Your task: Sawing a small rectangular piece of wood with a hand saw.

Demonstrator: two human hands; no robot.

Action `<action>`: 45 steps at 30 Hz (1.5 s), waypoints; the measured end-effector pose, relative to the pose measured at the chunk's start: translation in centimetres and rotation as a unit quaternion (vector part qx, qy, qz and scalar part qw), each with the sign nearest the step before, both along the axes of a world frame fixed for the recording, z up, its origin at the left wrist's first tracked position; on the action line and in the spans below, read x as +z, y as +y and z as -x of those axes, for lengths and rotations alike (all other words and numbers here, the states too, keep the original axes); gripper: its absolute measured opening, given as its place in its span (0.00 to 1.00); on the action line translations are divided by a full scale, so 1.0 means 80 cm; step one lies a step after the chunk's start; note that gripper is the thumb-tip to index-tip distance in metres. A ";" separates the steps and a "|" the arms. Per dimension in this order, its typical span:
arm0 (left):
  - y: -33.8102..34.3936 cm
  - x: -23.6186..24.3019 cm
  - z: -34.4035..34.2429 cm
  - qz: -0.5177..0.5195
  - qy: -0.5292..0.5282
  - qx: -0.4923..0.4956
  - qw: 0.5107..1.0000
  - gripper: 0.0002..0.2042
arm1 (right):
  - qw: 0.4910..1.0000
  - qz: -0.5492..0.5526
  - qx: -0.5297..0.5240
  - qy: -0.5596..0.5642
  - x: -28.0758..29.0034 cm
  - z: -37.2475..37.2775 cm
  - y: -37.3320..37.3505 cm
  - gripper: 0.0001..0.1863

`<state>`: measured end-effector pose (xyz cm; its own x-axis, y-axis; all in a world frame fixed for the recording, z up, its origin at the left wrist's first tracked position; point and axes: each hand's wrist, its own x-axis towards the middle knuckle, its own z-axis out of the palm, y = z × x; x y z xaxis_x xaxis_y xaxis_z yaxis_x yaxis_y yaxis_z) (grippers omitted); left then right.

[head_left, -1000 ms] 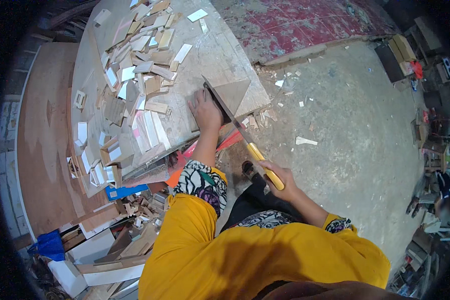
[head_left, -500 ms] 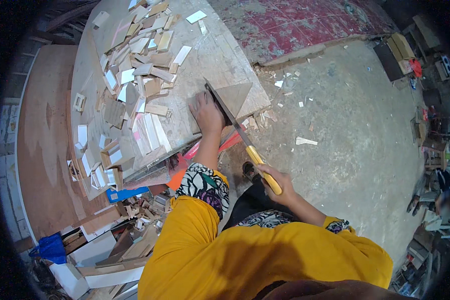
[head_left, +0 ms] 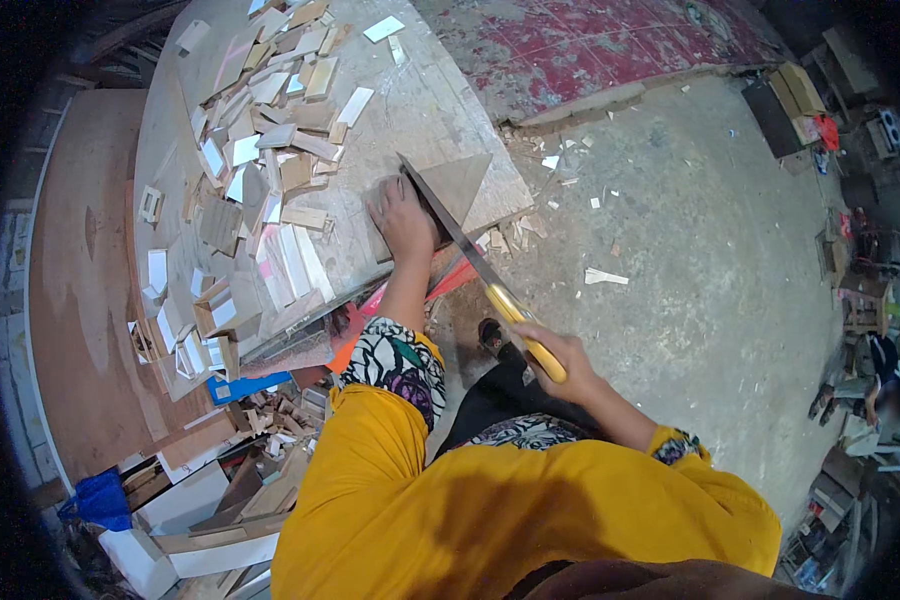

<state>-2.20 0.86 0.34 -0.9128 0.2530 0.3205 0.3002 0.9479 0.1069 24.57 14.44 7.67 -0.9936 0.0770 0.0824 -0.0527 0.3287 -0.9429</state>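
My right hand is closed round the yellow handle of a handsaw, whose long blade runs up-left to beside my other hand. My left hand lies on a grey-brown board piece at the worktable's near right corner, fingers slightly bent and apart, just left of the blade. The blade lies across that board. Many small wood offcuts, some white-faced, are spread over the worktable left of my hands.
A brown plywood sheet stands at the left, above scrap boards and a blue bag. Concrete floor with scattered chips lies right, below a red tiled area. Cartons and a person are at the far right.
The view has shifted slightly. The saw's handle has moved a little toward my body relative to the worktable, while my left hand stays on the board.
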 end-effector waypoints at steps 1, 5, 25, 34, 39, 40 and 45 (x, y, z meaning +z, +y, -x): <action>-0.003 -0.003 0.004 -0.007 0.001 -0.011 1.000 0.17 | 1.000 -0.018 0.005 -0.005 0.004 0.013 -0.004 0.27; 0.001 0.005 0.009 -0.030 -0.021 -0.001 0.999 0.18 | 0.997 -0.066 0.020 -0.027 -0.007 0.036 -0.013 0.26; -0.018 -0.013 -0.040 0.069 -0.017 -0.109 0.992 0.37 | 1.000 0.004 0.010 -0.008 -0.018 0.023 -0.015 0.31; -0.017 -0.011 -0.044 0.151 -0.032 -0.086 0.984 0.40 | 0.999 -0.037 -0.009 0.019 -0.003 -0.007 -0.005 0.29; -0.005 0.004 -0.041 0.118 -0.088 -0.088 0.985 0.35 | 0.999 -0.053 0.007 0.007 -0.008 0.028 -0.014 0.30; -0.003 0.009 -0.041 0.117 -0.091 -0.087 0.985 0.35 | 0.997 -0.073 0.027 -0.007 -0.012 0.033 -0.012 0.30; -0.023 -0.015 -0.033 0.214 -0.027 -0.063 0.974 0.32 | 0.999 0.031 -0.015 0.018 0.009 0.015 0.013 0.29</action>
<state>0.40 -1.00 -0.89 -0.8790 0.4634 0.1129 0.4213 0.8653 -0.2716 23.38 15.52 8.39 -0.9872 0.1131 0.1129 -0.0785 0.2722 -0.9590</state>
